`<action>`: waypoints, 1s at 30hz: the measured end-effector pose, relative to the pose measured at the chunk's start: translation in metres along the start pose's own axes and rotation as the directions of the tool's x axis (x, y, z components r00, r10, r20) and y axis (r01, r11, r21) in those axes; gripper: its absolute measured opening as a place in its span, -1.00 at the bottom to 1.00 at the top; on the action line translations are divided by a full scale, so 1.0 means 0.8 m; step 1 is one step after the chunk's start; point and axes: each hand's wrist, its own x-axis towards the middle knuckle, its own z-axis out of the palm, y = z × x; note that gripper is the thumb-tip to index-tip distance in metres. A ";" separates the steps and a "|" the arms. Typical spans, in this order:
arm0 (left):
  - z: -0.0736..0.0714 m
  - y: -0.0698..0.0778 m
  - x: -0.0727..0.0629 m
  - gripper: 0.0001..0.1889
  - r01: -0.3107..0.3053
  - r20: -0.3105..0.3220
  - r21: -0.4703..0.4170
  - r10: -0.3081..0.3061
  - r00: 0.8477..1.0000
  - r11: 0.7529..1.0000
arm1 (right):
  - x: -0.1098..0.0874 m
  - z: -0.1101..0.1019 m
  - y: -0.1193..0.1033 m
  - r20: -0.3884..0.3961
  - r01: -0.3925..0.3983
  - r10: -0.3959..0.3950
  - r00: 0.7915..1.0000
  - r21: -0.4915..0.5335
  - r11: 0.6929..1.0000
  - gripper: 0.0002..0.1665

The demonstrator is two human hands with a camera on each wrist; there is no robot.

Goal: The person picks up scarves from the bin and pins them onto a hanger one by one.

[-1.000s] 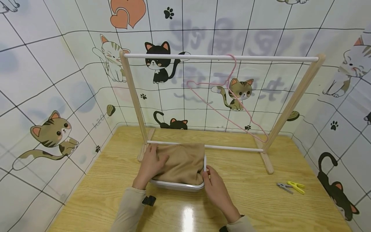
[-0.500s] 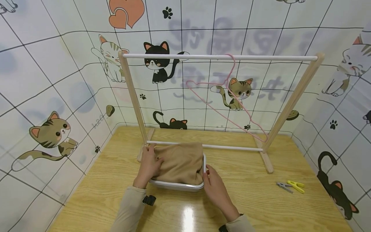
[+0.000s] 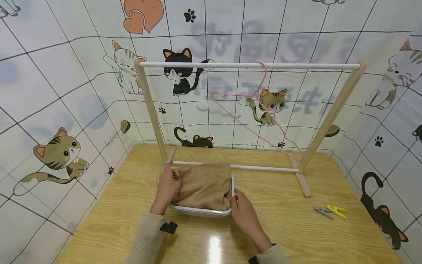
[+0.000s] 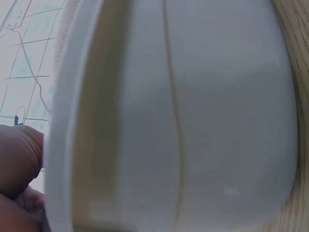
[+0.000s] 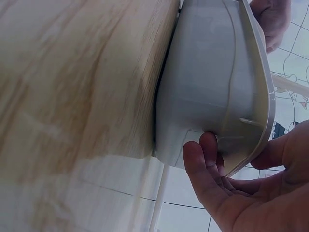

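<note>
A white plastic basin point(image 3: 197, 212) stands on the wooden table point(image 3: 290, 231) and holds a folded tan cloth point(image 3: 207, 185). My left hand point(image 3: 168, 189) is at the basin's left side, fingers curled into the cloth's left edge, which bunches there. My right hand point(image 3: 244, 212) pinches the basin's near right corner, thumb on the rim. In the right wrist view the right hand's fingers point(image 5: 207, 164) press the basin's outer wall point(image 5: 212, 87) and the thumb hooks over the rim. The left wrist view is filled by the basin wall point(image 4: 193, 121), with fingers point(image 4: 17, 169) at its left edge.
A wooden drying rack point(image 3: 247, 66) with white rods straddles the table just behind the basin, and a pink wire hanger point(image 3: 257, 110) hangs from its top rod. A yellow clothespin point(image 3: 337, 212) and a grey one point(image 3: 323, 212) lie at the right. Cat-patterned walls enclose three sides.
My left hand has slid from flat on top of the cloth to its left edge, and the cloth now wrinkles under the fingers. The right hand and basin have stayed put.
</note>
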 end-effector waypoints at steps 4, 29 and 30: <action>-0.002 0.001 0.000 -0.36 0.043 0.056 0.015 -0.043 0.997 0.999 | -0.001 -0.001 0.000 0.001 0.001 -0.001 1.000 -0.003 1.000 -0.49; 0.013 0.012 -0.005 -0.72 -0.078 0.075 0.181 0.065 0.995 0.980 | 0.000 0.003 0.008 0.014 0.040 -0.040 0.999 0.010 0.999 -0.71; 0.013 0.012 -0.004 -0.74 -0.065 0.082 0.172 0.051 0.995 0.983 | 0.000 0.003 0.008 0.016 0.042 -0.042 0.999 0.008 0.999 -0.73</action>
